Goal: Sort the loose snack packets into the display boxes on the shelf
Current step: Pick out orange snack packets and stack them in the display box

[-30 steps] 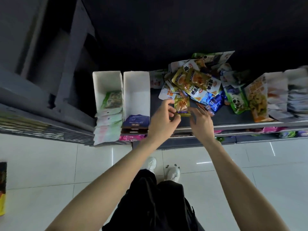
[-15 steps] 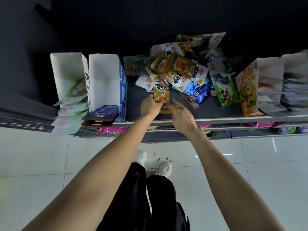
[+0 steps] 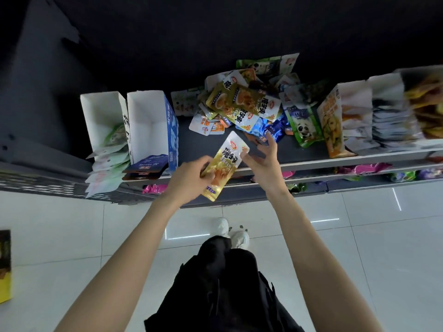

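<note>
A gold snack packet (image 3: 224,165) is lifted above the shelf's front edge. My left hand (image 3: 189,178) grips its lower left side. My right hand (image 3: 262,159) touches its upper right corner with the thumb, fingers spread. Behind them a heap of loose packets (image 3: 242,106) lies on the dark shelf (image 3: 311,153). Two white display boxes stand at the left: one (image 3: 103,116) holds green-white packets, the other (image 3: 148,125) has blue sides and dark blue packets at its front. Further display boxes (image 3: 335,118) stand at the right, filled with packets.
A panda packet (image 3: 303,127) lies at the heap's right side. Pink and green packets (image 3: 364,168) sit on a lower shelf. White floor tiles (image 3: 359,236) spread below, with my shoes (image 3: 232,232) and a yellow box (image 3: 4,267) at the far left.
The gold packet has been lifted off the shelf and drawn toward me; it now shows fully between both hands. The view has shifted.
</note>
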Available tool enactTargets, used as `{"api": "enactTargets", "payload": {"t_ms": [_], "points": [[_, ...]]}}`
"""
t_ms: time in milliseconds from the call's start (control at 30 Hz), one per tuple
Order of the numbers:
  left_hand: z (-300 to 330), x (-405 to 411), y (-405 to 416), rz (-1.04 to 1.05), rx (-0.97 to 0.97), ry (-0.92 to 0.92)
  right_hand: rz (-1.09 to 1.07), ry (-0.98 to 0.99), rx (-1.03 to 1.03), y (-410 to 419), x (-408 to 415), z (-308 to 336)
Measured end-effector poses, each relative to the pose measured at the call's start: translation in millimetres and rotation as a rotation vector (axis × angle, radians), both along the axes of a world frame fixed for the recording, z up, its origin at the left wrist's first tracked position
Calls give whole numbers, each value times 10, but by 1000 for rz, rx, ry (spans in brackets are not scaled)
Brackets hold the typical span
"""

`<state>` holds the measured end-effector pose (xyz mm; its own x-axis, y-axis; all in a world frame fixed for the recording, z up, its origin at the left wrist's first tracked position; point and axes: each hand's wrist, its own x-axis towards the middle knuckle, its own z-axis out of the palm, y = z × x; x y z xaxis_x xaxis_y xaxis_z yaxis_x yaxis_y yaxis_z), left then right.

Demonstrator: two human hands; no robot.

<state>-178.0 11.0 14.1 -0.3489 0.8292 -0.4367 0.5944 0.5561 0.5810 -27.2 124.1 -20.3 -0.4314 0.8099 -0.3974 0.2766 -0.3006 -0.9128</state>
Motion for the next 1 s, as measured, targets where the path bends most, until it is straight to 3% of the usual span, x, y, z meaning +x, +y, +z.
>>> {"api": "enactTargets", "payload": {"t_ms": [133, 333, 433, 567, 733, 800, 900, 1000], "points": [[312, 13, -57, -264, 78, 257, 137, 35, 138, -28, 298, 257], [481, 64, 172, -404, 251, 210, 225, -295, 527, -174, 743, 672], [514, 242, 382, -399, 368, 179, 59, -329, 551, -243, 961, 671], [559, 483, 758, -194, 545, 45, -322, -319, 503, -134, 1408, 742], [510, 994, 1369, -137, 525, -119, -808, -120, 420, 338, 2056, 851], [440, 1272, 1664, -153, 505, -131, -879, -94, 435, 638, 2249, 837], [322, 1710, 2157, -212, 485, -21, -760, -318, 677, 1209, 2420, 839], [241, 2103, 2595, -261, 408, 175, -472, -458, 1026, 1795, 2450, 911]]}}
